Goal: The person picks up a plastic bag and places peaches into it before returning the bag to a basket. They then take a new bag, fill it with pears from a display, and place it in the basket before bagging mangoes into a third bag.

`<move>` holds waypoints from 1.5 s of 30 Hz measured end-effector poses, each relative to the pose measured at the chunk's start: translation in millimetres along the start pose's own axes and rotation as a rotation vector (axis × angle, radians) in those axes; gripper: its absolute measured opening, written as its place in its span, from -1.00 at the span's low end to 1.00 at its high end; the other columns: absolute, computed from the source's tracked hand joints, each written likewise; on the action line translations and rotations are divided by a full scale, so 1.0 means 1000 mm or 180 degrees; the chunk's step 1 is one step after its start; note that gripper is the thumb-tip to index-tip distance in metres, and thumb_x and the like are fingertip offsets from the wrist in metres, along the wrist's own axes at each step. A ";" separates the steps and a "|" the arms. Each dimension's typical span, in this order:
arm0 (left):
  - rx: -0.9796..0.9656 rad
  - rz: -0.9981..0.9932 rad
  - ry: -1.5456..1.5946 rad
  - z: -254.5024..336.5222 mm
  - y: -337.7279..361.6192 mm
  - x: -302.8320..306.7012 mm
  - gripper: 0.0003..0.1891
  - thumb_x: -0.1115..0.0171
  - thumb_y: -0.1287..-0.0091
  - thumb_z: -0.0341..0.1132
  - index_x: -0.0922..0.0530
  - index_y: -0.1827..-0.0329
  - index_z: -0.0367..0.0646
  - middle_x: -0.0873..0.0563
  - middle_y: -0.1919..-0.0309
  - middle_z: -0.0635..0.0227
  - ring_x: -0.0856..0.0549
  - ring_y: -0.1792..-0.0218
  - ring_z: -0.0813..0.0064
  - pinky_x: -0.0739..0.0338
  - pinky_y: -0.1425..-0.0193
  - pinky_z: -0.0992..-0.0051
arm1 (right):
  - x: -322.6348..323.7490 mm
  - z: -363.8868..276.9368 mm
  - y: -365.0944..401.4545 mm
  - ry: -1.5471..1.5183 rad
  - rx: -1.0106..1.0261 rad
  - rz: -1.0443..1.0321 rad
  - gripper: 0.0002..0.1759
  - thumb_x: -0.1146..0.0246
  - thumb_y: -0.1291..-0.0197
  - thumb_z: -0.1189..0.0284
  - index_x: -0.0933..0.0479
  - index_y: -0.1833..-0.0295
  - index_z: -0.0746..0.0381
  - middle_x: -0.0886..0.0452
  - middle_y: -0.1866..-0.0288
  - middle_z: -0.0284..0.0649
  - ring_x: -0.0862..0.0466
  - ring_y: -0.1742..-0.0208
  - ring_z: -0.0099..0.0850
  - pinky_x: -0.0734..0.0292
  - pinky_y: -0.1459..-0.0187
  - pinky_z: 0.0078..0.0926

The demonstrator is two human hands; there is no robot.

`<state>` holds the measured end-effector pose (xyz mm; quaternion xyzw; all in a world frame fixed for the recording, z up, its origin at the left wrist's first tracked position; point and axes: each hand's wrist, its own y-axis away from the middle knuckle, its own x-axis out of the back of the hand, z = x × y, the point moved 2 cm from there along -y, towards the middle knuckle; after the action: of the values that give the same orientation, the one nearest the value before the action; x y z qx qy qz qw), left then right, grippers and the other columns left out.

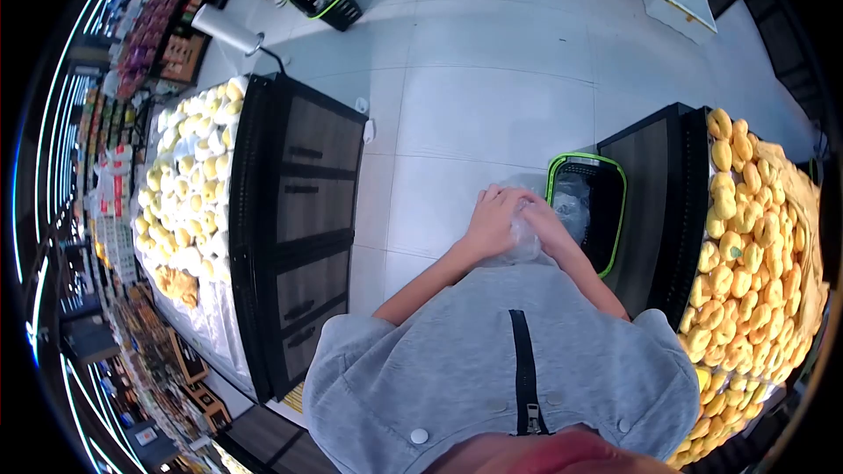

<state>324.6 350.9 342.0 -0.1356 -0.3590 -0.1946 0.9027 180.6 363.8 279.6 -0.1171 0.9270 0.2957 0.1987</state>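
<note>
My left hand (494, 213) and my right hand (542, 221) meet in front of my chest, their fingers bent together around a clear plastic bag (525, 246). Part of the crumpled bag hangs below the fingers, close to my grey top. Just right of my hands stands a black shopping basket with a bright green rim (624, 202). Inside it, on the near left side, lies more clear plastic (572, 202). What that plastic wraps is hard to make out.
To the right, a dark stand holds a heap of flat yellow-orange fruit (746, 237). On the left stand, pale yellow fruit (186, 202) sits in white foam nets beside a plastic bag roll (226, 30). Farther off are another basket (338, 13) and a white foam box (678, 2).
</note>
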 end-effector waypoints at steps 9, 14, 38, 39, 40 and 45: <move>-0.0801 -0.1009 0.0949 0.028 -0.108 -0.064 -0.65 -0.26 -0.07 -0.45 -0.55 0.02 -0.16 -0.60 0.08 0.22 -0.50 -0.04 0.11 -0.41 -0.18 0.26 | 0.114 -0.011 0.026 0.0445 0.0738 0.2271 -0.59 -0.10 -0.27 0.41 -0.50 -0.17 0.38 -0.64 0.09 -0.18 -0.58 0.07 -0.45 -0.48 0.03 -0.50; -0.0633 -0.1539 0.1075 -0.002 -0.146 -0.096 -0.87 -0.15 -0.21 -0.54 -0.61 0.22 -0.19 -0.66 0.29 0.27 -0.63 0.24 0.32 -0.50 0.21 0.45 | 0.183 0.057 0.025 -0.0107 0.0580 0.2955 -0.64 -0.10 -0.23 0.35 -0.59 0.00 0.38 -0.66 0.25 -0.23 -0.60 0.19 -0.43 -0.48 0.09 -0.51; 0.0125 -0.3763 -0.1777 -0.337 -0.141 -0.234 -0.66 -0.24 -0.16 -0.23 -0.48 -0.01 0.01 -0.48 -0.02 0.24 -0.49 -0.11 0.13 -0.43 -0.07 0.00 | 0.450 0.375 -0.196 -0.0545 -0.1455 0.4679 -0.14 -0.48 0.02 0.07 -0.17 -0.20 0.31 -0.54 -0.10 0.13 -0.60 -0.13 -0.05 -0.48 -0.16 -0.27; 0.0176 -0.3751 -0.1765 -0.342 -0.138 -0.238 -0.66 -0.24 -0.16 -0.23 -0.48 -0.01 0.01 -0.48 -0.01 0.24 -0.49 -0.10 0.13 -0.43 -0.06 0.01 | 0.464 0.386 -0.205 -0.0669 -0.1364 0.4727 -0.07 -0.48 0.01 0.04 -0.17 -0.28 0.34 -0.53 -0.14 0.11 -0.57 -0.18 -0.07 -0.45 -0.21 -0.32; 0.0165 -0.3645 -0.1760 -0.344 -0.136 -0.243 -0.69 -0.23 -0.16 -0.24 -0.47 0.03 0.00 -0.49 0.05 0.24 -0.50 -0.06 0.13 -0.42 -0.01 0.04 | 0.476 0.388 -0.209 -0.0475 -0.1241 0.4747 -0.03 -0.47 0.00 0.02 -0.17 -0.34 0.35 -0.50 -0.19 0.10 -0.54 -0.22 -0.09 -0.42 -0.24 -0.34; 0.0053 -0.3283 -0.1850 -0.352 -0.117 -0.260 -0.79 -0.23 -0.17 -0.27 -0.49 0.15 -0.04 -0.51 0.15 0.24 -0.50 0.05 0.11 -0.40 0.04 0.12 | 0.535 0.457 -0.227 -0.0290 -0.0690 0.5427 -0.13 -0.33 -0.10 -0.01 -0.28 -0.40 0.30 -0.43 -0.33 0.09 -0.45 -0.34 -0.08 -0.32 -0.35 -0.35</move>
<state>308.2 177.7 -76.2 0.0158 -0.6126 -0.5603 0.5573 -84.9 401.6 -409.8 0.6128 0.6562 0.4353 -0.0665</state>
